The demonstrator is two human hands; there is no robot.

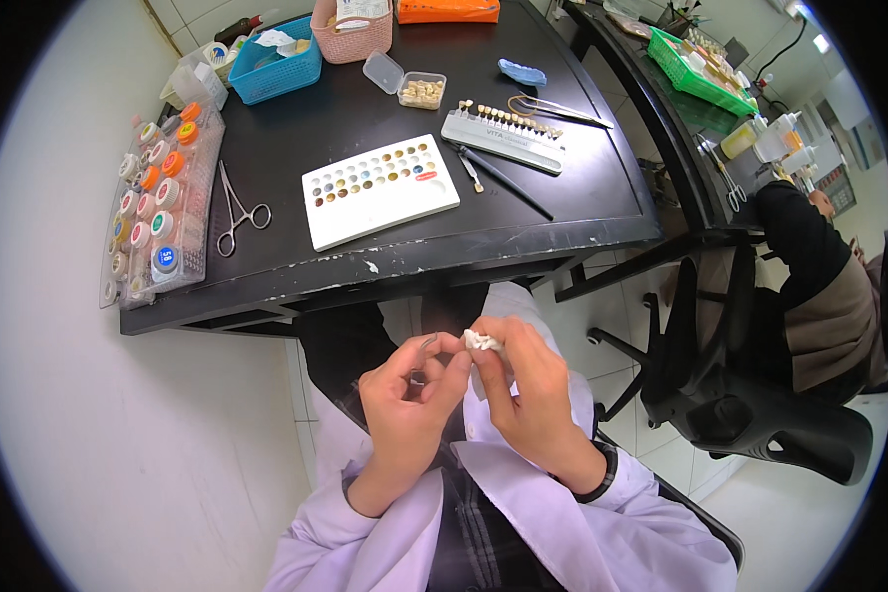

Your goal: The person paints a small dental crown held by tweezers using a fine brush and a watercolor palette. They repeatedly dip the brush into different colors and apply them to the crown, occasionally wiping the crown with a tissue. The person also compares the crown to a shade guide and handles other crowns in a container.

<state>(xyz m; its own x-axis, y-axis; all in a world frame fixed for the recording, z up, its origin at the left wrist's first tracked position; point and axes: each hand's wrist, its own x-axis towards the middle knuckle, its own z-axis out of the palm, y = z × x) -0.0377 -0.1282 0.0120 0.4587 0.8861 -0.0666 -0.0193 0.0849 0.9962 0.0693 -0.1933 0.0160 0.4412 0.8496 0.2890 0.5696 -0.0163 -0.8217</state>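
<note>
My left hand (410, 393) and my right hand (525, 387) meet in front of my lap, below the table's near edge. The right thumb and fingers pinch a small, lumpy white piece (481, 341). Whether it is a dental piece or crumpled tissue, I cannot tell. My left hand is closed, its thumb and index fingertips close beside the white piece. A thin, shiny metal tool (428, 344) shows between the left fingers; most of it is hidden.
On the black table (266, 104) lie a white palette (380, 219) with coloured wells, a shade guide (503, 140), a black-handled brush (508, 184), scissor-handled forceps (235, 209) and a rack of jars (183, 242). At right are an office chair (730, 395) and another person's sleeve (804, 232).
</note>
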